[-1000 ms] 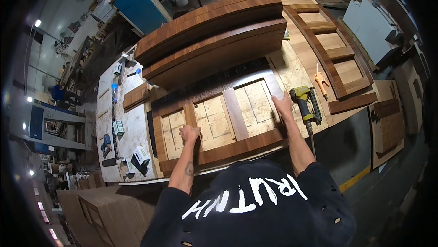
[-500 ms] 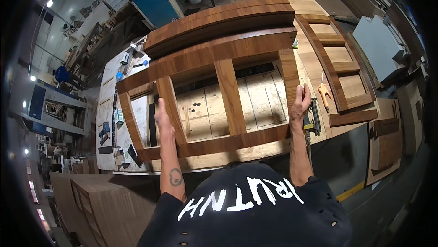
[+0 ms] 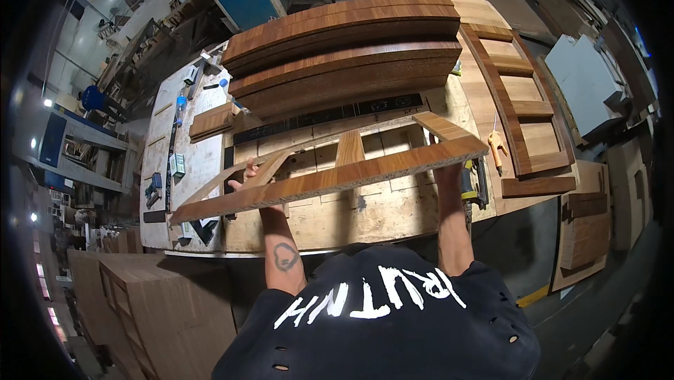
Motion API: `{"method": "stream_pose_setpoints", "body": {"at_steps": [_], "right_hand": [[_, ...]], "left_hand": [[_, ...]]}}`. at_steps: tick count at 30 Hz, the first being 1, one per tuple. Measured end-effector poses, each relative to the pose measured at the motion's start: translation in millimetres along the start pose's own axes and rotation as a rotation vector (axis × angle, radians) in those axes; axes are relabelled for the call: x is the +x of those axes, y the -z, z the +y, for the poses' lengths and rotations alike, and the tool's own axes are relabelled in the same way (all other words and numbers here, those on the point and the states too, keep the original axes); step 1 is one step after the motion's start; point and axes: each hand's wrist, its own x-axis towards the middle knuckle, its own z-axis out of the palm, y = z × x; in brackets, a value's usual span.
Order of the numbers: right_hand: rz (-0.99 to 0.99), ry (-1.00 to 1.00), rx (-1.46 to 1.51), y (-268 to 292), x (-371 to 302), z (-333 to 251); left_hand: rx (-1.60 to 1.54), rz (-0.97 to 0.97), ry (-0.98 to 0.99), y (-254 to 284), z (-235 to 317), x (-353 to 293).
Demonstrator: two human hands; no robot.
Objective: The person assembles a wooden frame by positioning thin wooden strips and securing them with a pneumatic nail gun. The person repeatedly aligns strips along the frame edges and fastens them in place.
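Observation:
A brown wooden frame (image 3: 337,176) with crosswise slats is tilted over the workbench (image 3: 253,240), its near rail raised. My left hand (image 3: 249,174) reaches under the near rail, and its fingers show through an opening, curled by a slat at the left part. At the right end, my right hand (image 3: 449,175) holds the frame from beneath, its fingers mostly hidden by the rail. Behind the frame lies a stack of brown wooden pieces (image 3: 344,32). A black-and-yellow power tool (image 3: 477,185) lies at the bench edge beside my right hand.
At right lies another slatted frame (image 3: 544,134), with an orange glue gun (image 3: 496,150) beside it. Short boards (image 3: 212,120), a blue-and-black tool (image 3: 154,189) and a small box (image 3: 177,164) are on the left. A wooden cabinet (image 3: 168,310) stands on the floor at lower left.
The frame has come away from the stack toward me and tipped, its near rail rising. My hands have shifted from its sides to beneath it, uncovering the stack and short boards.

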Motion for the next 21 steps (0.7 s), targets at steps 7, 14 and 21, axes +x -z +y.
{"method": "stream_pose_setpoints", "body": {"at_steps": [7, 14, 21], "right_hand": [[-0.333, -0.354, 0.418, 83.6, -8.2, -17.3], [-0.201, -0.614, -0.255, 52.3, -49.5, -104.0], [-0.204, -0.524, -1.091, 53.3, -47.8, -66.8]], "left_hand": [[0.312, 0.470, 0.002, -10.8, -12.8, -73.6], [0.156, 0.797, 0.118, -2.1, 11.6, -203.3], [0.545, 1.089, 0.626, 11.4, -4.0, -236.1]]}}
